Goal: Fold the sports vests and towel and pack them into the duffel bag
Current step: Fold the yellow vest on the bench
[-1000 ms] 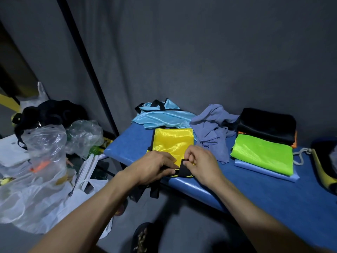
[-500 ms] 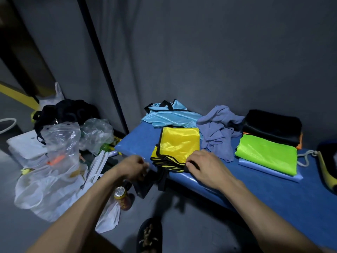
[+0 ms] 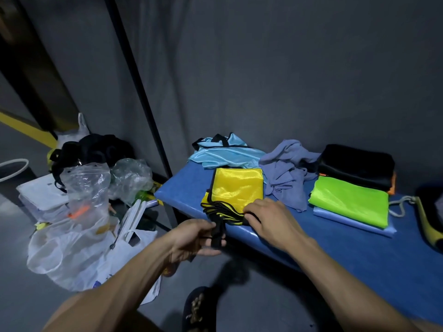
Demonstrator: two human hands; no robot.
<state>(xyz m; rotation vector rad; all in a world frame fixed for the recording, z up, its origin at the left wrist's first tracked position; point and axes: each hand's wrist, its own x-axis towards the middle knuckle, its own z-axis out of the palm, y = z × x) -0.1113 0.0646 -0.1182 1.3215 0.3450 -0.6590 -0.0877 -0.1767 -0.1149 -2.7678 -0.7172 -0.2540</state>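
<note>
A folded yellow vest with black trim lies near the front edge of the blue bench. My right hand rests on its near edge, fingers curled over the black-trimmed layers. My left hand is below the bench edge and holds the vest's hanging black straps. Behind the yellow vest lies a crumpled light-blue vest. A grey-blue towel sits bunched beside it. To the right a stack holds a lime-green vest and a black one. The duffel bag's yellow-edged corner shows at far right.
Clear plastic bags, a white bag and a black bag pile on the floor to the left. A dark pole runs up the grey wall. A sandalled foot stands below the bench.
My left hand left the vest's edge, dropped below the bench and took hold of the hanging black straps. My right hand stayed on the vest's near edge. The view shifted.
</note>
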